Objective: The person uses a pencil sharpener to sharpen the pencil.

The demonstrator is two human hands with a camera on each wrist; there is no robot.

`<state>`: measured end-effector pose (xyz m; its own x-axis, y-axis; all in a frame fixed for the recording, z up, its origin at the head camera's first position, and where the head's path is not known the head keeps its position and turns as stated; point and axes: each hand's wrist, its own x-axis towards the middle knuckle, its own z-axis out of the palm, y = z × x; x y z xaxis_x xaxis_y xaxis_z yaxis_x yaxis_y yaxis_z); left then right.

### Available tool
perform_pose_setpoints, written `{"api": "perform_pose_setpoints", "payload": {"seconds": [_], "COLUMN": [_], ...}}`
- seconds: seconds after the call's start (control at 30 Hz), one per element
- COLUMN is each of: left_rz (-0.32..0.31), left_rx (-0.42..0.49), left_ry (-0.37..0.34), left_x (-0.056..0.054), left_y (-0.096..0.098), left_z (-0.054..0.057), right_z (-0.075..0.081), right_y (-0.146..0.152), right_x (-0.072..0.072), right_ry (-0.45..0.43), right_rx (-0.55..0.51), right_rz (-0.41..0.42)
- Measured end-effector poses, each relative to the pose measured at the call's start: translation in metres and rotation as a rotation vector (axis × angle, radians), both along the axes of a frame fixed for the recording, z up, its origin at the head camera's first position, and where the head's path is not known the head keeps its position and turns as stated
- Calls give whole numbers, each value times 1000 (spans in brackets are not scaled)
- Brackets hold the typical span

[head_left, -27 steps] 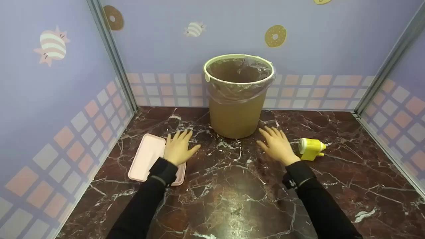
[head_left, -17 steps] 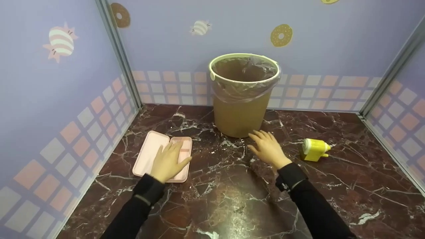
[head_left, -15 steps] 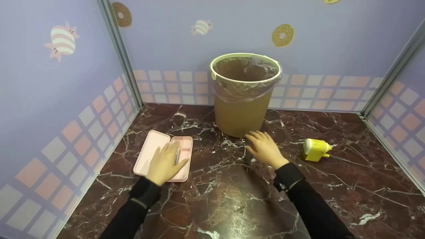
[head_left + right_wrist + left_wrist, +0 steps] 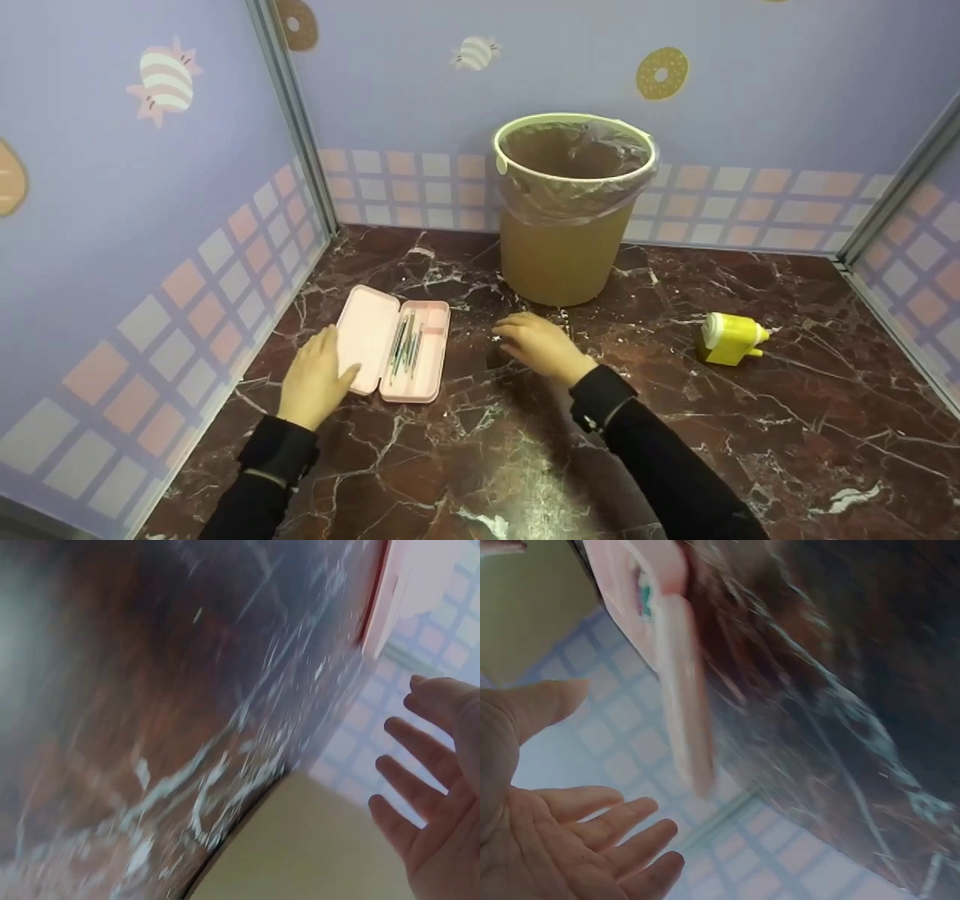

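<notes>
A pink pencil case (image 4: 426,381) lies unfolded on the marble table, its lid (image 4: 366,334) spread to the left. Several slim pens or refills (image 4: 405,349) rest in its tray. My left hand (image 4: 311,379) is beside the lid's left edge, fingers extended and thumb spread. In the left wrist view a gap shows between the fingers (image 4: 641,840) and the case. To the right of the case, my right hand (image 4: 544,346) hovers over the table with fingers loosely bent and nothing in them. The right wrist view shows its palm (image 4: 446,840) facing the case.
Behind the hands stands a brown bin (image 4: 559,255) with a pale rim and clear plastic liner. A yellow bottle-like object with a white end (image 4: 731,337) lies at the right. Small white specks dot the table before the bin. Patterned panels (image 4: 405,90) enclose the back and sides.
My left hand has moved from over the case to the left of its lid, uncovering the pens. My right hand has shifted left toward the case. The head view has turned slightly.
</notes>
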<state>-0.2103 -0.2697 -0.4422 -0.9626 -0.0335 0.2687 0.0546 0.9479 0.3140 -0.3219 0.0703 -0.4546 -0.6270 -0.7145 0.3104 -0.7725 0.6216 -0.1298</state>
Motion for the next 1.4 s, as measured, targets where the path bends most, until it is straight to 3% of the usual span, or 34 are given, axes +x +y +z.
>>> {"api": "perform_pose_setpoints", "payload": {"seconds": [0.23,0.53,1.1,1.27,1.4], "left_rz": [79,97,87,76,65], "left_rx": [59,145,208,222,219], "left_ry": [-122,-62,-98,-86,-80], "left_x": [-5,-14,-17,-21,-24], "left_y": [-13,-21,-25,-21,-18], "left_z": [0,2,3,4,3], "right_z": [-4,-2,3,4,1], "right_y": [-25,-62,-116,-126,-128], "right_x": [-2,-12,-14,-15,-17], "right_ry": [-4,11,403,520,555], "right_rx": [18,78,324,367,391], "right_rz": [48,104,200,180,169]}}
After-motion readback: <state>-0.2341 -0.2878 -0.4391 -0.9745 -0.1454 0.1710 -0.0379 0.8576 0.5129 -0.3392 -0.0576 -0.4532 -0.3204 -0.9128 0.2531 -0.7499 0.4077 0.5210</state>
